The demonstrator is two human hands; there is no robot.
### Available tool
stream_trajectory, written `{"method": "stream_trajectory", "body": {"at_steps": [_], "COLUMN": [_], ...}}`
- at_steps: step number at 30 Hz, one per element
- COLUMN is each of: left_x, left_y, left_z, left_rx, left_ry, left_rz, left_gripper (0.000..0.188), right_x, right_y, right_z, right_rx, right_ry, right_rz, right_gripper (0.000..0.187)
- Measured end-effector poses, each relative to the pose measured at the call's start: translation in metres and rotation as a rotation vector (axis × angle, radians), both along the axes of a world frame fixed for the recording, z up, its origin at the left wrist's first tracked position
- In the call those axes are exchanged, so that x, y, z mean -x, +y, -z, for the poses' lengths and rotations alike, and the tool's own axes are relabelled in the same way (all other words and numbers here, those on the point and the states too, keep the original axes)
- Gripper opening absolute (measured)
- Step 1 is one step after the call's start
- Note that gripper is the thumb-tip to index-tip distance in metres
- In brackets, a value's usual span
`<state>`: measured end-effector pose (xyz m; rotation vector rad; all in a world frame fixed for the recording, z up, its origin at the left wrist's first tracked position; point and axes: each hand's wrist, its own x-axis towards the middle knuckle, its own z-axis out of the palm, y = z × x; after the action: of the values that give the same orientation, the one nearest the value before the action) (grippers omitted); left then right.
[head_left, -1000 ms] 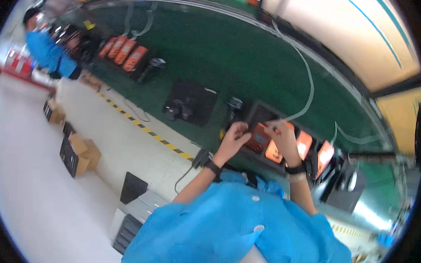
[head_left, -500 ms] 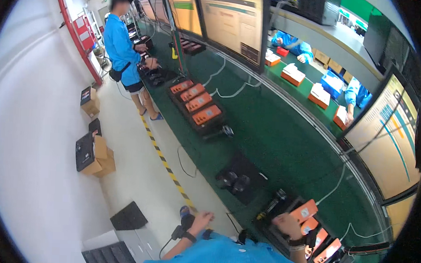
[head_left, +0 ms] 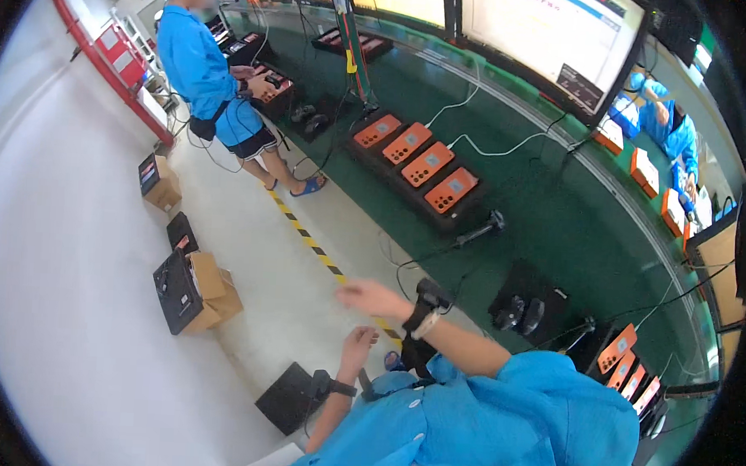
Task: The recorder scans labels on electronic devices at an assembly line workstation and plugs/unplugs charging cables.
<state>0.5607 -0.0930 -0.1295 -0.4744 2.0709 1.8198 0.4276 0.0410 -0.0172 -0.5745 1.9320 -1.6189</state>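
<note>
Both of my hands hang over the pale floor beside the bench, nothing visible in either. My right hand (head_left: pixel 375 297) reaches across to the left, slightly blurred, its fingers loosely stretched out. A pale band and a black strapped device (head_left: pixel 433 295) sit at that wrist. Just below it is my left hand (head_left: pixel 358 348), fingers loosely bent and apart, with another black strapped device (head_left: pixel 321 385) on the wrist. At the right, away from both hands, several orange panels (head_left: pixel 617 347) with dark holes stand on the bench.
A green bench (head_left: pixel 559 217) carries more orange panels (head_left: pixel 428 165) in a black tray, a handheld scanner (head_left: pixel 483 228) and a black mat (head_left: pixel 518 279) with dark rounded objects. Cardboard boxes (head_left: pixel 214 296) line the left wall. A co-worker (head_left: pixel 196 63) stands at the bench's far end.
My right hand has left the orange panels at the right and swung left over the floor. The view has turned right, and the bench sits differently in it.
</note>
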Motion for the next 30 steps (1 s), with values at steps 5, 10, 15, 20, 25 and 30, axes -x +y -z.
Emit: {"method": "stream_trajectory", "body": {"at_steps": [5, 10, 15, 20, 25, 30], "left_x": [0.057, 0.146, 0.271, 0.398, 0.521, 0.625], "left_y": [-0.036, -0.086, -0.115, -0.102, -0.022, 0.091], "left_z": [0.001, 0.007, -0.009, -0.014, -0.022, -0.015], "left_rx": [-0.105, -0.059, 0.013, 0.061, -0.049, 0.053], "left_ry": [-0.118, -0.187, -0.160, 0.015, 0.068, 0.479], "left_rz": [0.040, -0.048, 0.057, 0.242, 0.478, 0.699], "left_gripper": [0.031, 0.030, 0.030, 0.029, 0.023, 0.031], "right_x": [0.161, 0.304, 0.385, 0.391, 0.381, 0.386], "right_y": [0.042, 0.167, 0.230, 0.229, 0.182, 0.153], "right_z": [0.052, 0.099, 0.136, 0.138, 0.108, 0.086], "right_rx": [-0.127, -0.190, -0.647, -0.541, -0.411, -0.760], "right_ry": [0.306, 0.500, 0.010, -0.070, 0.219, 0.067], "right_rz": [0.777, 1.253, 1.343, 1.309, 1.528, 1.558], "right_gripper": [0.027, 0.032, 0.049, 0.041, 0.031, 0.028]}}
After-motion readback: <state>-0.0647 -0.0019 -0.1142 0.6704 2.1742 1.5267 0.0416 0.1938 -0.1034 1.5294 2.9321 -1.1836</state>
